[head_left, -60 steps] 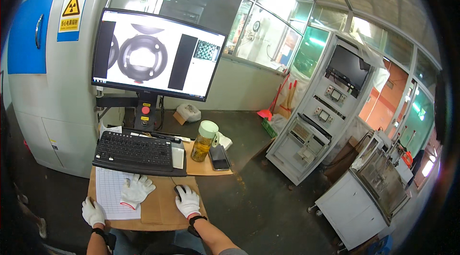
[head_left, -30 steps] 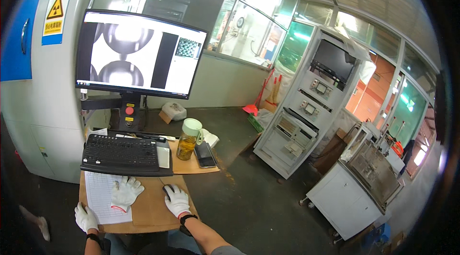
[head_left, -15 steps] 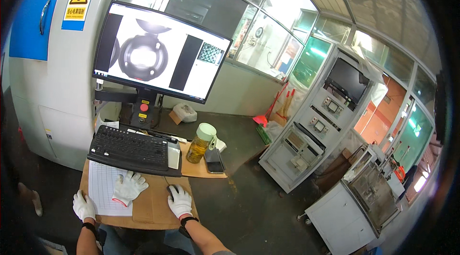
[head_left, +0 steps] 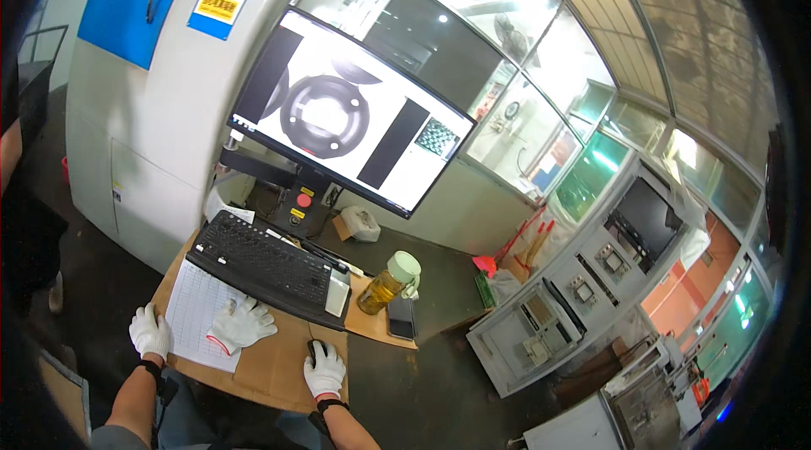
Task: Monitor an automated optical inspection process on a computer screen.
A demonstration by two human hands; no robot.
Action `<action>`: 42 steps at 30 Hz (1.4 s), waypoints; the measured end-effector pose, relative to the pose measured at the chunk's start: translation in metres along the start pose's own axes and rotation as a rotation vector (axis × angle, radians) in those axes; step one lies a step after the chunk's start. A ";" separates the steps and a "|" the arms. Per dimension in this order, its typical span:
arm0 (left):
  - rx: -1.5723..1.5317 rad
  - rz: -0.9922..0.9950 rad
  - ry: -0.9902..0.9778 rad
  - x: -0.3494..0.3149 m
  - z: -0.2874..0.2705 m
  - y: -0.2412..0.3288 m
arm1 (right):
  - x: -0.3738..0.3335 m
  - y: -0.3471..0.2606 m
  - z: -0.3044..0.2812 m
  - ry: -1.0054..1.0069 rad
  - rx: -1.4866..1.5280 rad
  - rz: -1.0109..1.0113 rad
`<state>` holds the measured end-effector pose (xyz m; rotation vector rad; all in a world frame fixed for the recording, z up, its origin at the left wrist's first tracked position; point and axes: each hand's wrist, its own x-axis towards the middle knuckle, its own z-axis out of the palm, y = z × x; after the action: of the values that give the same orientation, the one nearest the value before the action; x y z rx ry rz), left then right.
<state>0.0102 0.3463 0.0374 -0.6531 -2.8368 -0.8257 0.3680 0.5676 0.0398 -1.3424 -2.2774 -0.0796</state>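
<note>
My right hand (head_left: 324, 372), in a white knit glove, rests over a black computer mouse (head_left: 316, 348) on the brown cardboard tabletop (head_left: 279, 365). My left hand (head_left: 149, 332), gloved too, lies at the table's left edge beside a printed grid sheet (head_left: 191, 308), holding nothing that I can see. A loose white glove (head_left: 243, 325) with a red cuff edge lies partly on the sheet, between my hands. Behind it sits a black keyboard (head_left: 258, 264), tilted. The monitor (head_left: 405, 125) above shows a grey, ring-shaped image with small bright spots.
A lidded bottle of yellowish liquid (head_left: 384, 288) and a dark phone (head_left: 401, 317) stand and lie right of the keyboard. Behind the table is a large cabinet (head_left: 160, 129) with a blue door. Grey instrument rack (head_left: 549, 306) at right; someone in dark clothes (head_left: 34, 230) at far left.
The view has turned, so the scene sits more tilted and shifted right. A person has come into view at far left. The ringed image on the monitor has rotated. Both hands keep their places.
</note>
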 end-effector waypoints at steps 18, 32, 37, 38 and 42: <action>-0.041 -0.004 0.015 -0.003 -0.006 0.005 | -0.002 0.000 0.005 0.058 -0.051 -0.016; -0.045 -0.002 0.001 0.000 -0.007 0.005 | -0.004 -0.001 0.003 0.005 -0.038 0.022; -0.025 0.017 0.034 -0.001 0.001 0.000 | -0.001 -0.001 0.000 0.002 -0.002 0.029; -0.024 0.042 0.029 -0.001 0.001 0.000 | 0.001 -0.002 -0.003 -0.028 0.003 0.020; -0.007 0.007 0.001 0.000 0.002 -0.001 | 0.000 -0.002 -0.002 -0.055 0.015 0.023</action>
<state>0.0098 0.3463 0.0353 -0.6629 -2.8302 -0.8354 0.3674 0.5659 0.0415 -1.3792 -2.3026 -0.0181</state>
